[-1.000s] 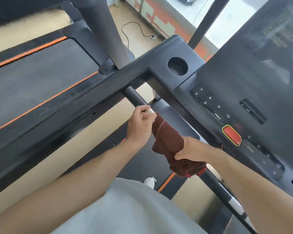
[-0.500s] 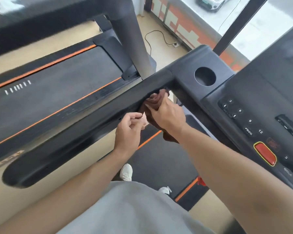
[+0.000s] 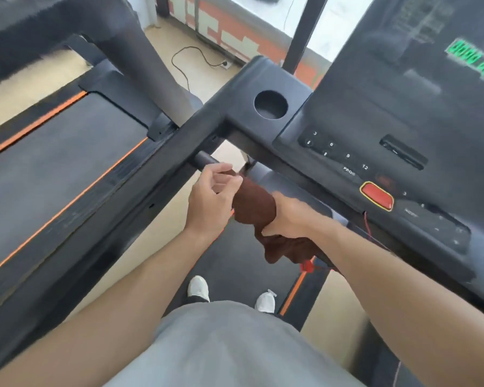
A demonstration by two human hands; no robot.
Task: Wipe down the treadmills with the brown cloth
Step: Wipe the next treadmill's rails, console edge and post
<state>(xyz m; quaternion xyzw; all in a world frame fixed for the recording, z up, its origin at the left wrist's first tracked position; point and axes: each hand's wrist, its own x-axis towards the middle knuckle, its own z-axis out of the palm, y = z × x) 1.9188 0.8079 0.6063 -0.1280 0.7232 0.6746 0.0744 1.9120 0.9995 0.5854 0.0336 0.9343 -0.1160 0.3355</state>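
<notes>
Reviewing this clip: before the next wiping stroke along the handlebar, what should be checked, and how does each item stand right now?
1. Right hand grips the brown cloth: ok.
2. Cloth wrapped around the handlebar: ok.
3. Left hand out of the cloth's way: not ok, it sits right at the cloth's upper end.
4. Left hand's fingers hold something: cannot tell.
5. Red cord free of the cloth: cannot tell.
6. Red stop button untouched: ok.

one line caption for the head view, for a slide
Right hand wraps brown cloth round treadmill handlebar; left hand beside it.
</notes>
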